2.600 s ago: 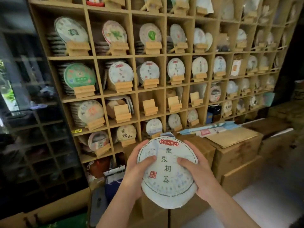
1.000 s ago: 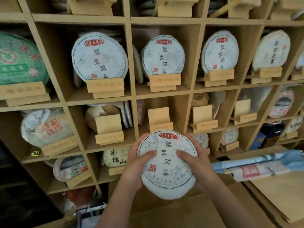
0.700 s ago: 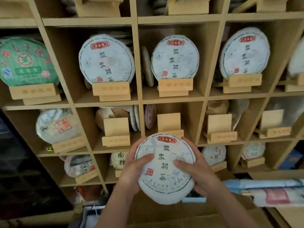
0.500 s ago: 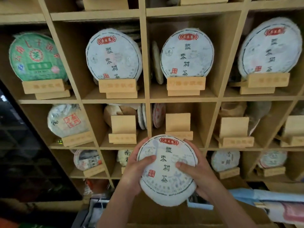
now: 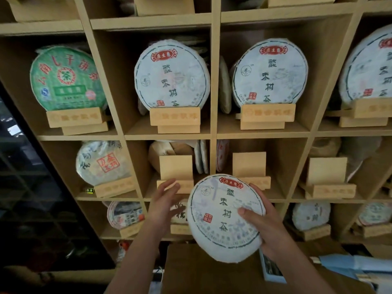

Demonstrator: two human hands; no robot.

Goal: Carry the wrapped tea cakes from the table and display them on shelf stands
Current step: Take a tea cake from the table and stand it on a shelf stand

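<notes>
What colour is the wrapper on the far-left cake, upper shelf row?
Green wrapper with a red ring emblem and red characters, seen in the head view.

Right-edge tea cake [image 5: 369,66] cropped by frame; left hand [image 5: 163,203] motion-blurred.

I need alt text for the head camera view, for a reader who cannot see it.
The right hand grips a white wrapped tea cake before a wooden shelf of displayed cakes. The open left hand reaches toward an empty stand.
</notes>
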